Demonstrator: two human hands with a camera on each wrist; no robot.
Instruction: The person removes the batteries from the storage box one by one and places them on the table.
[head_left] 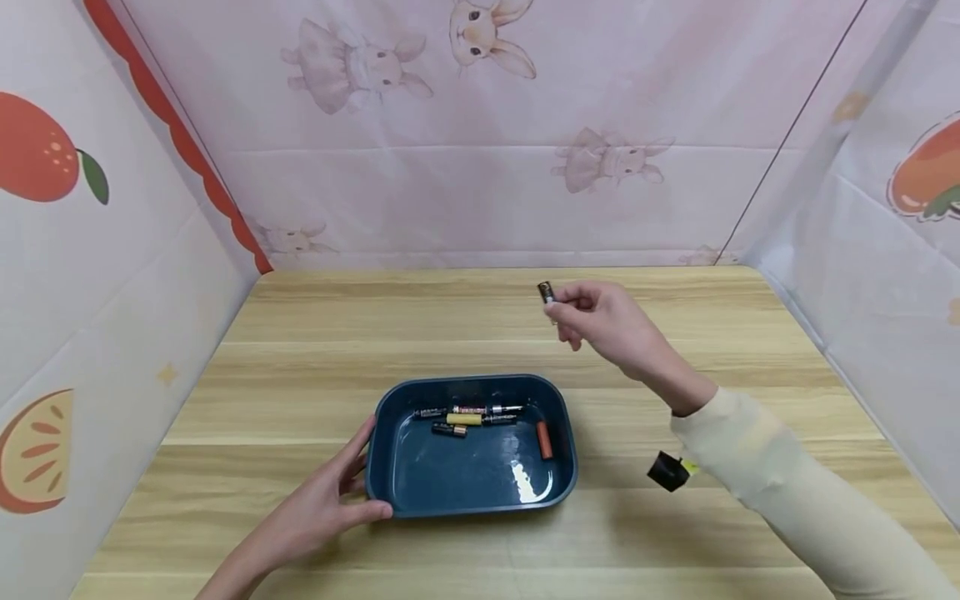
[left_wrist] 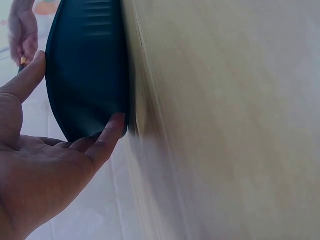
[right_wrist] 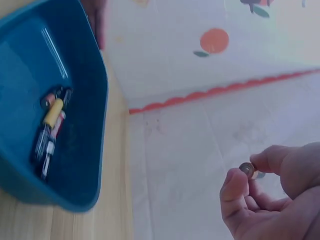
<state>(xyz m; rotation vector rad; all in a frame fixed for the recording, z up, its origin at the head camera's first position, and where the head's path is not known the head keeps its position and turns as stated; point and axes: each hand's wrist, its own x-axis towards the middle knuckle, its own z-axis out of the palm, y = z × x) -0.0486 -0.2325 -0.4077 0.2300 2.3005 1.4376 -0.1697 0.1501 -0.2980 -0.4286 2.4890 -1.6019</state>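
Observation:
Raised over the back of the table, my right hand (head_left: 603, 321) pinches a black battery (head_left: 546, 292) between thumb and fingertips. Its round end shows in the right wrist view, where the hand (right_wrist: 275, 195) holds it clear of the dark blue tray (right_wrist: 80, 200). At the tray's left end my left hand (head_left: 322, 508) grips the wall, thumb at the front rim and fingers along the outside. Inside the tray, several batteries lie in a cluster by the far wall, a yellow battery (head_left: 464, 419) among them. A red-orange battery (head_left: 543, 440) lies apart at the right.
The tray stands near the front middle of the wooden table (head_left: 300, 367). Printed cloth walls (head_left: 480, 208) with rabbits and fruit enclose it at the back and both sides. A small black device (head_left: 667, 472) hangs beneath my right sleeve (head_left: 780, 475).

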